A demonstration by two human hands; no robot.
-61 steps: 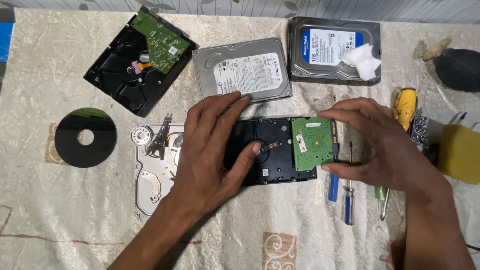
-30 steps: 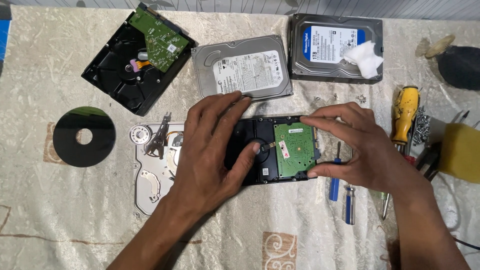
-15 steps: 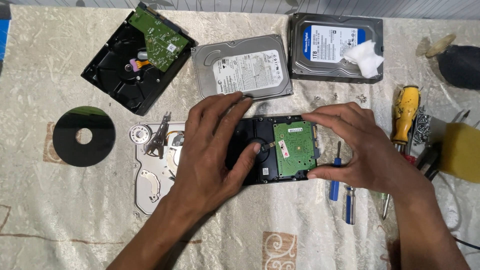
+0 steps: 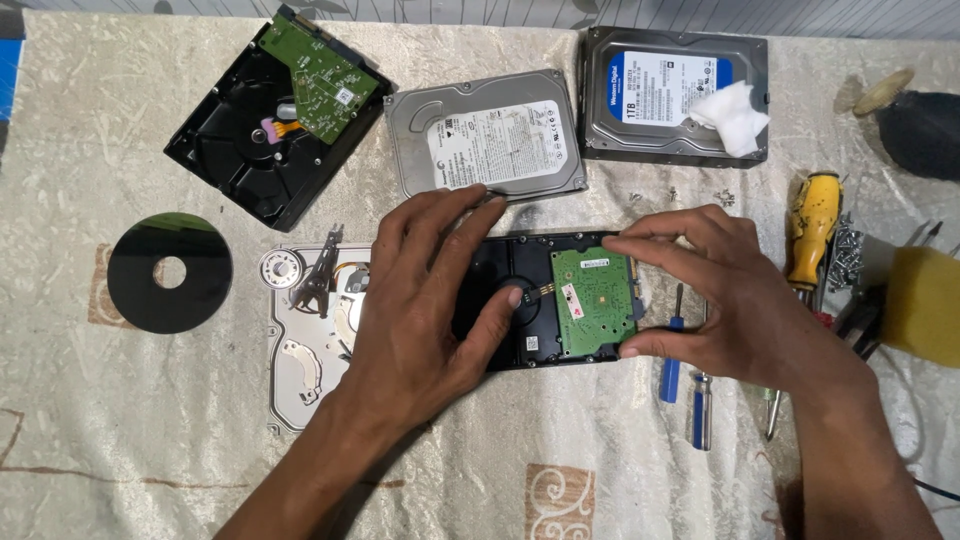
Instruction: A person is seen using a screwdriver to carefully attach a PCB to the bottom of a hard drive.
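My left hand (image 4: 430, 310) flat on black hard drive (image 4: 520, 330), centre frame; right hand (image 4: 720, 300) pinches green circuit board (image 4: 592, 300), seated, seemingly unscrewed; loose screws (image 4: 680, 195) above.

Circuit board (image 4: 593, 300) lies on drive (image 4: 530, 300), screwdrivers (image 4: 672, 350) right.

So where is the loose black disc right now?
The black disc lies flat on the cloth at the head view's left, beside the opened silver drive casing, below the black drive.
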